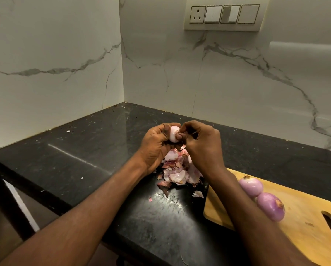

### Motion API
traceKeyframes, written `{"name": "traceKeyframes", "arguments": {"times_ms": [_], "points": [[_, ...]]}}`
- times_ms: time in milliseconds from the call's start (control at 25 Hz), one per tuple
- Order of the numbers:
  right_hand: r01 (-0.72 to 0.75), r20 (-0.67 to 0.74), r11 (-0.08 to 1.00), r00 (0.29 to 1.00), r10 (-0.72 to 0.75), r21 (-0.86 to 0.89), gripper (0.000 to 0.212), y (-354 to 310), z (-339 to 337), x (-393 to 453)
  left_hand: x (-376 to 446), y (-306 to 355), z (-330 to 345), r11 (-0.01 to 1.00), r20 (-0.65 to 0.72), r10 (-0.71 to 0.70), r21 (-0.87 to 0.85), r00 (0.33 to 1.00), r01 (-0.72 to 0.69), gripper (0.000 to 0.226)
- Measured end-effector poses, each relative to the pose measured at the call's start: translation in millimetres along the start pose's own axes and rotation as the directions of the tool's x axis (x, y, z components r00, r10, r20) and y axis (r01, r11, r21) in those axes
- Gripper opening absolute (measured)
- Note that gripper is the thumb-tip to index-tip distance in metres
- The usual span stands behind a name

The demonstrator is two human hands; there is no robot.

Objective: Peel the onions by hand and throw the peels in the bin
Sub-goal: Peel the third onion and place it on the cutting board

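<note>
My left hand [155, 146] grips a small pale pink onion [172, 134] above the black counter, its root end turned toward my right hand. My right hand [201, 143] pinches at that root end with thumb and fingers. Directly below both hands lies a pile of pink and purple onion peels [177, 170] on the counter. Two peeled purple onions [251, 186] [271, 207] lie side by side on a wooden cutting board [306, 214] at the right. No bin is in view.
The black stone counter [74, 150] runs into a corner of white marble walls, with small peel scraps [198, 194] scattered near the pile. A switch and socket panel [225, 15] is on the back wall. The counter's front edge drops off at the lower left.
</note>
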State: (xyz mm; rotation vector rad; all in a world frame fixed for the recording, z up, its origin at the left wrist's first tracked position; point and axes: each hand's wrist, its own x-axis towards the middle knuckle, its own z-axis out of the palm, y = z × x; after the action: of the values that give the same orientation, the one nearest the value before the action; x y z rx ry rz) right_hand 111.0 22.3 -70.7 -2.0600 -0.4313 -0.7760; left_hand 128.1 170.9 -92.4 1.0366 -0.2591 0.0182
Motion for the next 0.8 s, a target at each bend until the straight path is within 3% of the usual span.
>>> {"name": "traceKeyframes", "arguments": {"times_ms": [160,360,560,720,800], "points": [[-0.053,0.102,0.998,0.994,0.05,0.021,0.03,1.5,-0.1,2.4,-4.1,-0.7,2.2,1.0,0.03,0.008,0.029,1.0,-0.009,0.036],[-0.094,0.125,0.994,0.988,0.086,0.057,0.037,2.3,1.3,0.4,-2.6,-1.0,1.4,1.0,0.019,0.001,0.026,1.0,-0.002,0.03],[-0.135,-0.006,0.968,0.99,0.14,0.212,0.028,1.4,0.1,2.2,-0.2,0.2,3.8,0.999,-0.054,0.025,0.05,0.998,-0.022,0.028],[-0.081,0.031,0.989,0.997,0.077,0.125,0.022,1.4,4.9,1.1,-0.5,-1.8,2.0,0.991,-0.028,0.046,0.124,0.999,-0.042,0.034],[-0.046,-0.017,0.996,0.999,0.047,0.081,0.016,2.9,6.0,0.4,0.4,-4.1,1.6,0.985,-0.023,0.045,0.168,0.999,-0.04,0.034]]}}
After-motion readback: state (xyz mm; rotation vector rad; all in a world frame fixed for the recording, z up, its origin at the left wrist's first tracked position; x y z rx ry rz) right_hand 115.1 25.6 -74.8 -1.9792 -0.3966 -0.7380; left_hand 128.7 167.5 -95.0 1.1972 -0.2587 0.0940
